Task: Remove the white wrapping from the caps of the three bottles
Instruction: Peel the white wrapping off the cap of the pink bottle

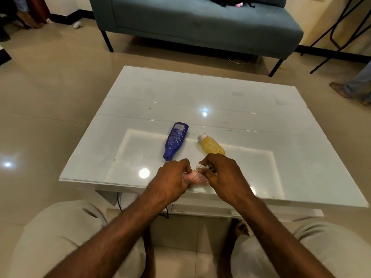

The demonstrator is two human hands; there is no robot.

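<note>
A pink bottle lies between my hands near the front edge of the white table. My left hand grips its body. My right hand pinches the white wrapping at its cap end. A blue bottle lies on its side just beyond my left hand, its dark cap pointing toward me with no white on it. A yellow bottle lies beyond my right hand, its cap end, pointing away, covered in white.
A grey sofa stands behind the table. Another person's foot and leg show at the right edge. My knees sit below the table's front edge, and a black cable hangs under it.
</note>
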